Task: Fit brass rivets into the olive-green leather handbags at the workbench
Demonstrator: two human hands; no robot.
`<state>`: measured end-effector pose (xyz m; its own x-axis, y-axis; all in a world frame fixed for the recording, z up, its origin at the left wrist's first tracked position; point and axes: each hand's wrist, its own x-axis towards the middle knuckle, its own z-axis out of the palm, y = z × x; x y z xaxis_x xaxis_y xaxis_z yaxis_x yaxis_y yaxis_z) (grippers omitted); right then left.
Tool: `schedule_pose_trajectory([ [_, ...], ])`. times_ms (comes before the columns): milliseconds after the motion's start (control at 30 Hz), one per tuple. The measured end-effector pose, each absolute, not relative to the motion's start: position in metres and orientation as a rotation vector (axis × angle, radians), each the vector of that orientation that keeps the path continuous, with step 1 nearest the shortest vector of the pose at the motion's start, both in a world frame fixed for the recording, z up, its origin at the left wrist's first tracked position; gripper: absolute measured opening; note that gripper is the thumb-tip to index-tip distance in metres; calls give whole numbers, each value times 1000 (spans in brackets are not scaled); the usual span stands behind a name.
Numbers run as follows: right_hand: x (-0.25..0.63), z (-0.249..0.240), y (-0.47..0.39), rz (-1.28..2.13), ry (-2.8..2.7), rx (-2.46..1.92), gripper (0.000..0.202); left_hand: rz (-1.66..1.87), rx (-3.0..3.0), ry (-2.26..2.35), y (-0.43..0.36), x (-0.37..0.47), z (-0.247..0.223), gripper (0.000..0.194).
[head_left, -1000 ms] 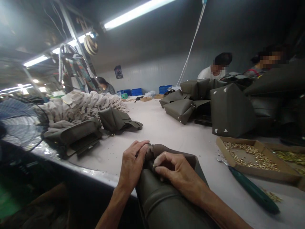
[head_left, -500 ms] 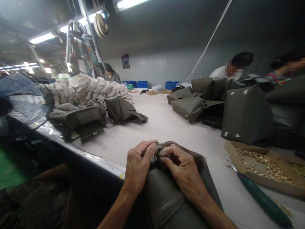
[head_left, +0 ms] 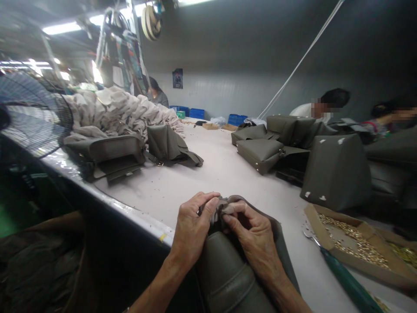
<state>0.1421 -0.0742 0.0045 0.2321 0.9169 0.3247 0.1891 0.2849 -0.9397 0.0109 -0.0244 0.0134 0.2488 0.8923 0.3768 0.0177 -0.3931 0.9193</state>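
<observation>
A dark olive leather-look bag [head_left: 224, 274] lies at the table's near edge, directly below me. My left hand [head_left: 197, 217] is closed on a folded edge at the bag's far end, thumb and fingers pinching it. Close beside it, my right hand [head_left: 252, 226] pinches the same spot with thumb and forefinger. Whether a small part sits between the right fingertips is hidden. Right of the bag lies a hooked tool [head_left: 345, 271] with a green handle and a bent metal tip.
A cardboard tray [head_left: 353, 239] of small gold metal pieces stands at right. More olive bags [head_left: 337, 169] are heaped behind it; others [head_left: 169, 145] lie left, before a pale cloth pile [head_left: 114, 111]. A fan [head_left: 29, 113] stands far left. Co-workers [head_left: 321, 104] sit across the table.
The view has shifted slightly, so the hands and tray sit a little differently in frame. Both hands keep their pinch on the bag's edge.
</observation>
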Motion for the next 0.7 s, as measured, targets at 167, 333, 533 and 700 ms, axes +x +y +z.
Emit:
schedule_pose_trajectory([
  [167, 139, 8, -75, 711, -1242, -1260, 13, 1260, 1653, 837, -25, 11, 12, 24],
  [333, 138, 5, -75, 672, -1197, -1352, 17, 1255, 1670, 840, -26, 12, 11, 22],
  [533, 138, 5, -74, 660, -1209, -1322, 14, 1256, 1699, 874, -27, 12, 8, 23],
  [700, 139, 4, -73, 734, -1151, -1332, 17, 1262, 1709, 884, -28, 12, 6, 24],
])
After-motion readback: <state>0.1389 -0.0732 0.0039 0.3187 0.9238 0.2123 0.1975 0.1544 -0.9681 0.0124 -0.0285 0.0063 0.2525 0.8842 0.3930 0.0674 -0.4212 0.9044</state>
